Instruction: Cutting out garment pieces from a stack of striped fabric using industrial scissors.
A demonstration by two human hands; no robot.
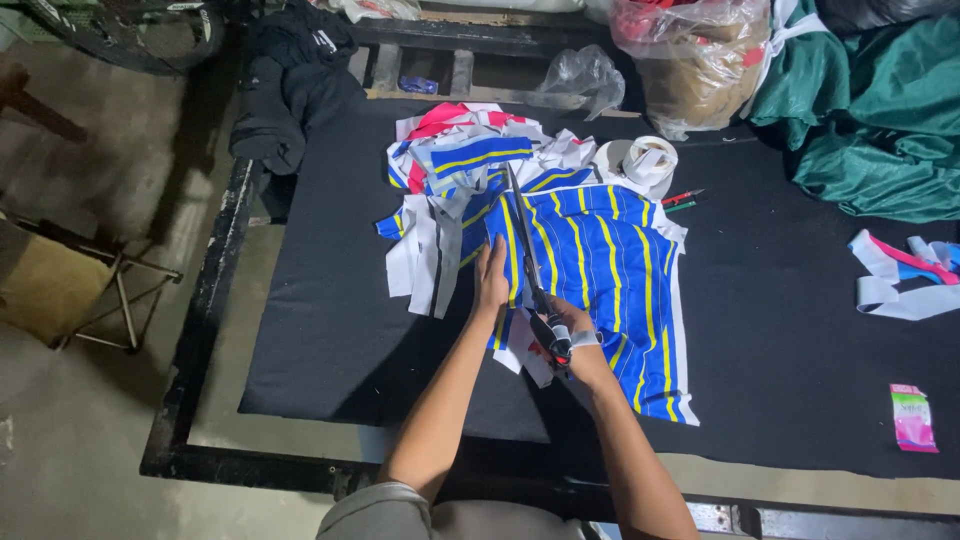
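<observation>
A blue fabric with yellow stripes [600, 265] is laid flat on the black-covered table [330, 330], near its middle. Long scissors [527, 262] are gripped at the handles by the right hand [570, 325], blades run up the fabric's left edge. The fabric is pressed down by the flat, open left hand [490, 282]. Cut strips [430, 250] are piled just left and beyond, so part of the cutting appears done; most of the panel remains whole. The blade gap cannot be judged; a tape roll [645, 162] lies beyond.

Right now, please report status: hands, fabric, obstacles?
Right hand grips scissors. Left hand flat on blue striped fabric. Cut strips piled left.
</observation>
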